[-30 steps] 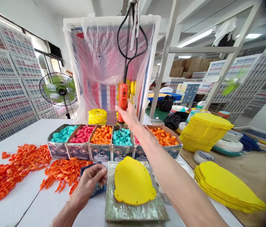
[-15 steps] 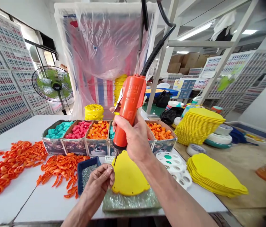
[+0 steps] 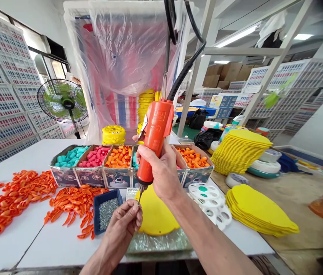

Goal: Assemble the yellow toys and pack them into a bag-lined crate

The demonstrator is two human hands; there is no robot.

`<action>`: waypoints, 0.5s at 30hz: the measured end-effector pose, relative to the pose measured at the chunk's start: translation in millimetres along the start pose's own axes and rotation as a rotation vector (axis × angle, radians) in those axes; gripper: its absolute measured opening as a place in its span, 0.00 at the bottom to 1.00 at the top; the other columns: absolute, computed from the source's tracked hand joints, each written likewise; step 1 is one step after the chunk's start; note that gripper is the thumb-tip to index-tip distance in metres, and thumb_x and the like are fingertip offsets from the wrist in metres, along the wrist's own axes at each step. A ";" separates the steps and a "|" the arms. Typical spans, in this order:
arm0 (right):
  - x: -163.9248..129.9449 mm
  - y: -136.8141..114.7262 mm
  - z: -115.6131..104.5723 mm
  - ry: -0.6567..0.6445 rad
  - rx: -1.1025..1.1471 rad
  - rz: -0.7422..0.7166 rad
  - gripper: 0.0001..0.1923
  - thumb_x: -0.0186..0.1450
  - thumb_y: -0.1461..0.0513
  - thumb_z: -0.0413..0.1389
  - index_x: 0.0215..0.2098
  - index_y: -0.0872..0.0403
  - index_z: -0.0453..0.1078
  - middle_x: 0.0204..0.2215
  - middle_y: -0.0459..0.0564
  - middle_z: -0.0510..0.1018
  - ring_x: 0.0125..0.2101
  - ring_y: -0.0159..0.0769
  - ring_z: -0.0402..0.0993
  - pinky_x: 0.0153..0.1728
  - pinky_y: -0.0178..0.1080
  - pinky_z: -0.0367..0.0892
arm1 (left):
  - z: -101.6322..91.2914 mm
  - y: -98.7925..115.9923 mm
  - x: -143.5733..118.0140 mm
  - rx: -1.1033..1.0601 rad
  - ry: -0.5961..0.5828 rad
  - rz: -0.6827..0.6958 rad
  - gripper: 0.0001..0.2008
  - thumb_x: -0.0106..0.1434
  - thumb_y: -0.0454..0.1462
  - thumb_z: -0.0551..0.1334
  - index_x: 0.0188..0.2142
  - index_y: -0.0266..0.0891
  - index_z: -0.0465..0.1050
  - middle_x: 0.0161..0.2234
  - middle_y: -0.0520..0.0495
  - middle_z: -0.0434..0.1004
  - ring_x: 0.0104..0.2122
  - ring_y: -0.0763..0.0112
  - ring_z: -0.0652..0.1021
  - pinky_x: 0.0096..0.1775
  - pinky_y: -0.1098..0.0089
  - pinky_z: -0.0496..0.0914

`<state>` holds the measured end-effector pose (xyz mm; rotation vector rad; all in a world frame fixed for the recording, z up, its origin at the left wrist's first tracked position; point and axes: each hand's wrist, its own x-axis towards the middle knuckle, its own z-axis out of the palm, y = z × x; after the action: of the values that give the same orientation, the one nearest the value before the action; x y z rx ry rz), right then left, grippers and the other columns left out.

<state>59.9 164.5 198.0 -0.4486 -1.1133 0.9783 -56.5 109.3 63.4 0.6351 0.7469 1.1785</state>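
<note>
My right hand [image 3: 163, 168] is wrapped round an orange electric screwdriver [image 3: 157, 131], which hangs tilted from a hook and cable with its bit pointing down. The fingers of my left hand [image 3: 128, 217] are pinched together at the tip of the bit [image 3: 140, 195]; they hold a small screw, mostly hidden by the fingertips. Below both hands a yellow plate [image 3: 159, 217] with small holes along its edge lies on a plastic-wrapped pad [image 3: 158, 244]. Left of my left hand is a dark blue tray [image 3: 96, 215] of small metal screws [image 3: 107, 212].
Orange plastic parts [image 3: 18, 198] lie heaped on the left. Behind the plate, a row of cardboard boxes [image 3: 118, 178] holds teal, pink and orange pieces. White discs with holes [image 3: 207, 198] and stacked yellow plates [image 3: 261, 210] are on the right. A fan [image 3: 64, 101] stands behind the table.
The screwdriver has come down slightly, and its bit now meets my left fingertips. My left hand has shifted a little to the right, still pinched.
</note>
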 end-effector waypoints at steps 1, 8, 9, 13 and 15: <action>-0.6 0.3 -0.5 0.001 -0.004 0.001 0.12 0.61 0.60 0.64 0.43 0.49 0.72 0.37 0.44 0.78 0.28 0.31 0.68 0.29 0.37 0.68 | 0.2 -0.6 -0.6 0.001 0.002 -0.002 0.21 0.47 0.46 0.80 0.30 0.36 0.77 0.20 0.55 0.71 0.20 0.83 0.66 0.23 0.80 0.59; -1.0 -1.1 -2.3 0.002 -0.023 0.024 0.16 0.60 0.59 0.64 0.46 0.49 0.72 0.39 0.45 0.79 0.29 0.31 0.69 0.29 0.36 0.69 | -6.5 -9.3 3.0 0.250 0.047 0.173 0.22 0.50 0.52 0.77 0.29 0.36 0.79 0.20 0.52 0.74 0.21 0.77 0.69 0.25 0.76 0.62; -0.7 -1.0 -2.6 -0.003 -0.014 0.025 0.16 0.60 0.59 0.64 0.46 0.49 0.72 0.40 0.45 0.80 0.29 0.31 0.69 0.30 0.37 0.70 | -8.1 -10.6 4.0 0.294 0.047 0.207 0.22 0.51 0.53 0.76 0.29 0.37 0.79 0.21 0.51 0.75 0.21 0.76 0.70 0.26 0.75 0.63; -0.8 0.0 -3.6 -0.018 -0.001 0.034 0.15 0.61 0.59 0.64 0.46 0.48 0.73 0.40 0.45 0.80 0.28 0.31 0.69 0.30 0.37 0.70 | -10.4 -12.2 4.3 0.408 0.067 0.269 0.22 0.52 0.56 0.74 0.28 0.38 0.80 0.21 0.50 0.76 0.22 0.73 0.71 0.26 0.73 0.65; -1.4 0.2 -3.9 -0.021 -0.011 0.036 0.14 0.61 0.59 0.64 0.45 0.48 0.73 0.40 0.45 0.80 0.29 0.31 0.70 0.31 0.37 0.71 | -9.5 -11.3 2.5 0.450 0.089 0.272 0.23 0.51 0.57 0.74 0.29 0.39 0.81 0.20 0.49 0.76 0.22 0.72 0.72 0.26 0.72 0.67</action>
<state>63.2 164.1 195.5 -0.4692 -1.1331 1.0113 -57.0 109.1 48.4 1.0901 1.0385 1.3018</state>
